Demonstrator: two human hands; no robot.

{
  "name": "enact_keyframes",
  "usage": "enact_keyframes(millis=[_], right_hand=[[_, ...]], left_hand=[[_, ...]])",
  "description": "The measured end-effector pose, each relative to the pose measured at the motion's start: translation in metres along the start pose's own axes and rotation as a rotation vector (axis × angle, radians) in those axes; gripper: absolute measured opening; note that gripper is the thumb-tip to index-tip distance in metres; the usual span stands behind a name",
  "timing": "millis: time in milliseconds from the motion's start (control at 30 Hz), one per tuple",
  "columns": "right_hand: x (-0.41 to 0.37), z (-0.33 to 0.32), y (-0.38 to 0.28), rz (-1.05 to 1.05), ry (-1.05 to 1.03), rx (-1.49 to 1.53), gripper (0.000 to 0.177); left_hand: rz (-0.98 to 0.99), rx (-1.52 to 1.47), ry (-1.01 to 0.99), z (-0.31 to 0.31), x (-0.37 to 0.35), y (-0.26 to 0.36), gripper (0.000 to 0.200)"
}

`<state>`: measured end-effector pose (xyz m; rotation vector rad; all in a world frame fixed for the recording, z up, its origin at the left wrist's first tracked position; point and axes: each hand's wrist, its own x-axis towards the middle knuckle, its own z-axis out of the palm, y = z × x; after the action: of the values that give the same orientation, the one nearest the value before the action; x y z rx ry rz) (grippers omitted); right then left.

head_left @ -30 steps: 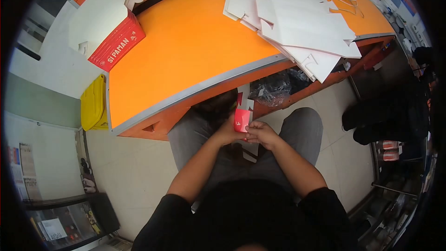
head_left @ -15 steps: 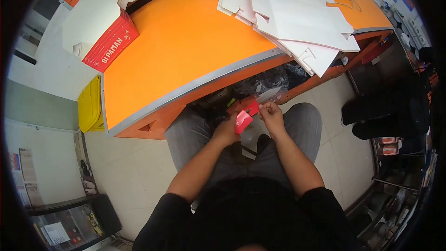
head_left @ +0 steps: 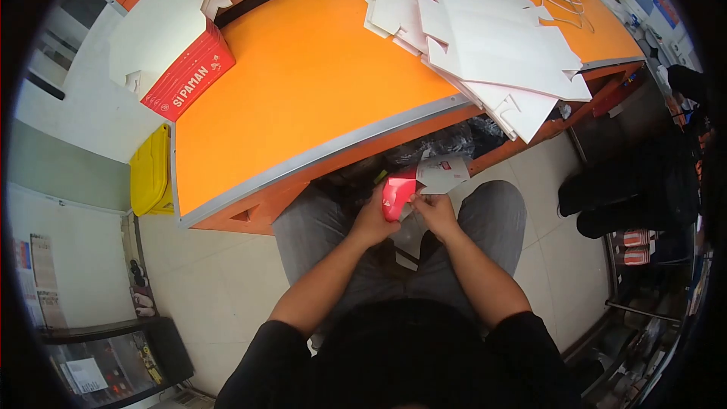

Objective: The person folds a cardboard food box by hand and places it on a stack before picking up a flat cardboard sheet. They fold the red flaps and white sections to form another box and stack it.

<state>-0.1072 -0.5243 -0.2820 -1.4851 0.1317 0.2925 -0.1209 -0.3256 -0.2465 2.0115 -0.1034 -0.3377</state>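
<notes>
A: While we hold the red carton (head_left: 397,195) over our lap, in the middle of the frame just under the front edge of the orange surface (head_left: 303,83), we have nothing beneath it to press against.

B: True. Our left hand (head_left: 369,221) is wrapped round its red side. Our right hand (head_left: 437,213) pinches the near end of the white flap (head_left: 444,173), which sticks out towards the upper right.

A: So if we pull that flap too hard, we judge it could crease in the wrong place or tear at the fold.

B: And the left grip seems to be on one side only. A twist from the right could slip the carton out and drop it between our knees to the floor.

A: There it might land by the dark plastic bag (head_left: 447,144) under the surface, which is awkward to reach.

B: The pile of flat white cartons (head_left: 500,53) at the upper right also overhangs the edge. A knee bumping the surface could, we think, slide some off.
</notes>
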Motion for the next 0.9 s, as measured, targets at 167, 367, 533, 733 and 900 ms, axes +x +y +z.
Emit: enact_keyframes(millis=[167,367,533,733,900], right_hand=[[-0.001,0.0,-0.003,-0.031,-0.035,0.042,0.005],[0.0,0.003,0.019,-0.026,-0.061,0.042,0.004],[-0.003,0.003,0.03,-0.078,-0.099,-0.27,0.014],[-0.007,0.015,0.021,-0.122,0.015,-0.063,0.023],[-0.011,0.017,-0.01,-0.071,-0.004,-0.032,0.02]], left_hand=[[-0.008,0.038,0.007,-0.001,-0.001,0.007,0.105],[0.058,0.111,0.053,0.002,-0.003,0.001,0.105],[0.032,0.019,0.034,0.006,-0.004,0.007,0.103],[0.064,-0.015,0.059,0.012,0.0,-0.005,0.101],[0.046,-0.129,0.027,0.012,0.003,-0.006,0.099]])
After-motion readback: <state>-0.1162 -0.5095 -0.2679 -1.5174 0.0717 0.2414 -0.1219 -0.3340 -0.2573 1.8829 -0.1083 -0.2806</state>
